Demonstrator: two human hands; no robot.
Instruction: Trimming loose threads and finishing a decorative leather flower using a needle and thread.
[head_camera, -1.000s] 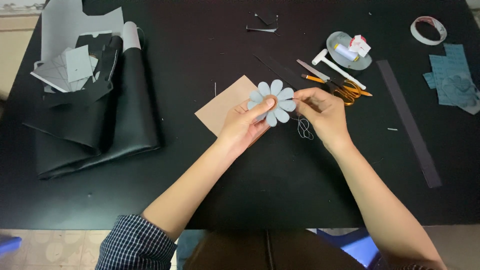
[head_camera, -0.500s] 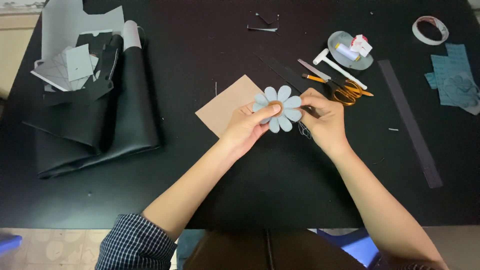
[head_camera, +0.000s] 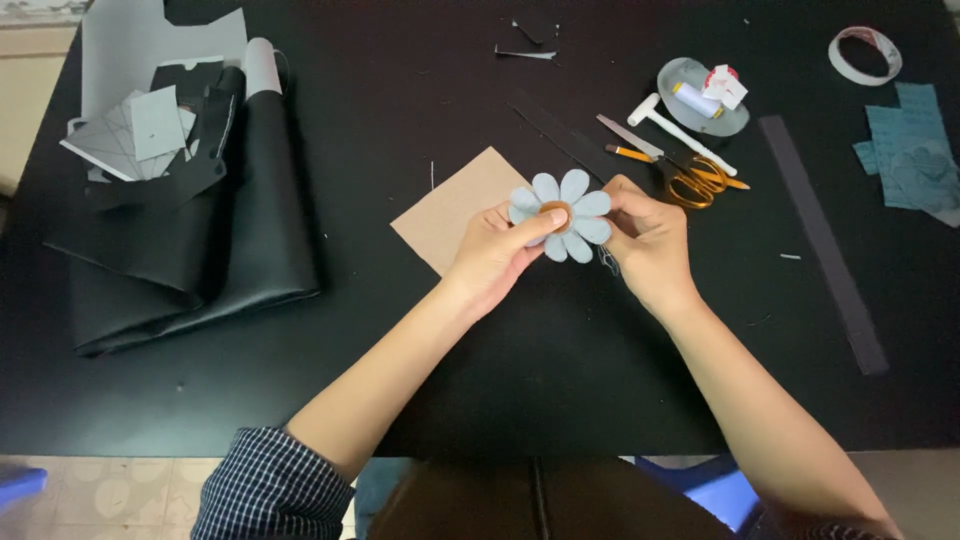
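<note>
In the head view, a pale blue flower (head_camera: 563, 214) with a brown centre is pinched between the left hand (head_camera: 497, 256) and the right hand (head_camera: 645, 238), above the black bench (head_camera: 420, 330), beside a tan square (head_camera: 455, 210) and scissors (head_camera: 695, 180).

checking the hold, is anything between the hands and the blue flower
Nothing visible: the left hand and right hand both touch the pale blue petal-shaped flower cutout, the left thumb pressing its brown round centre.
</note>
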